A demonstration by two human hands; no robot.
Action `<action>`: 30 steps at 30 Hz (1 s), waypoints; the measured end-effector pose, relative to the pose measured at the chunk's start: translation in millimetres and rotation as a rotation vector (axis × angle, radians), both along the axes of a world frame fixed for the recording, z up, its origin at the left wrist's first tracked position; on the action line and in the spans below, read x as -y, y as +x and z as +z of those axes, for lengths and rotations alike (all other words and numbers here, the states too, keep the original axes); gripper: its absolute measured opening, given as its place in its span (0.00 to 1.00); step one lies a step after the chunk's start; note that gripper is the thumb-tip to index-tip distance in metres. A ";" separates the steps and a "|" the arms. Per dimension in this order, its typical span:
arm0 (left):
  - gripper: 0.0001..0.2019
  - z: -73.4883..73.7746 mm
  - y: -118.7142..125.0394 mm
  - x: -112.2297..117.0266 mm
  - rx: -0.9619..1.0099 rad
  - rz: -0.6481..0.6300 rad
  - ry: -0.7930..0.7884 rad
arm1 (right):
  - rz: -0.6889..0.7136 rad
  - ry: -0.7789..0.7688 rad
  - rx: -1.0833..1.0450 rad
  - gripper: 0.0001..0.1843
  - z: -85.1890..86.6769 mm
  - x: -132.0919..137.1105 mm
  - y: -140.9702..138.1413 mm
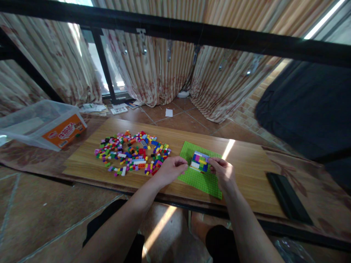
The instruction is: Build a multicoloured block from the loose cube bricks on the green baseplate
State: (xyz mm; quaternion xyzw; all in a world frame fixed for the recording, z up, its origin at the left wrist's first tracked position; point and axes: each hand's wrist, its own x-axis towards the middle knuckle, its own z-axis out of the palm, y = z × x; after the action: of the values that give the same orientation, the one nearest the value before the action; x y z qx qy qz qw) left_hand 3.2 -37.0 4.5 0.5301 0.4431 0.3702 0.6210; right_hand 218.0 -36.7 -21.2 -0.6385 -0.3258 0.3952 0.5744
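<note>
A green studded baseplate (210, 184) lies on the wooden board, slightly askew. On it stands a low build of toy bricks (199, 162) in white, yellow, blue, magenta and green. My right hand (223, 171) is closed at the build's right edge, thumb and forefinger pinched against it. Left of the build, my left hand (173, 168) hovers over the plate's left edge, its fingers curled and thumb tip near the forefinger. Anything small between those left fingertips is hidden from me. Loose toy bricks (138, 161) of many colours spread over the board beside my left hand.
A clear plastic bin (59, 126) with an orange label stands at the far left. On the right lies a long black object (287, 197). The wooden board (246, 175) rests on a patterned cloth, with a dark horizontal bar (175, 29) beyond it, before the curtains.
</note>
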 end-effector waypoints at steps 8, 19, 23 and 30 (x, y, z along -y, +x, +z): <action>0.06 -2.4 -0.5 -0.7 -0.026 -0.001 0.032 | -0.016 0.062 0.045 0.18 -2.5 -1.5 -4.3; 0.06 -10.0 1.4 -1.5 -0.049 -0.017 0.063 | -0.058 0.023 0.072 0.19 -1.0 -3.3 -9.1; 0.05 -12.3 2.6 -0.5 -0.053 -0.010 0.063 | -0.075 0.027 0.110 0.18 -0.4 -3.0 -11.5; 0.05 -9.7 2.7 2.5 -0.058 0.011 0.058 | -0.027 0.031 0.110 0.21 -2.2 -1.6 -8.3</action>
State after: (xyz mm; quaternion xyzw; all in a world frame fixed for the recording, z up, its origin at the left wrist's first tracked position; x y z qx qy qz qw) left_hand 5.9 -39.5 -5.3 0.5559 0.4531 0.3708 0.5901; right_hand 209.7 -35.1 -23.4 -0.6549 -0.3541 0.3465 0.5707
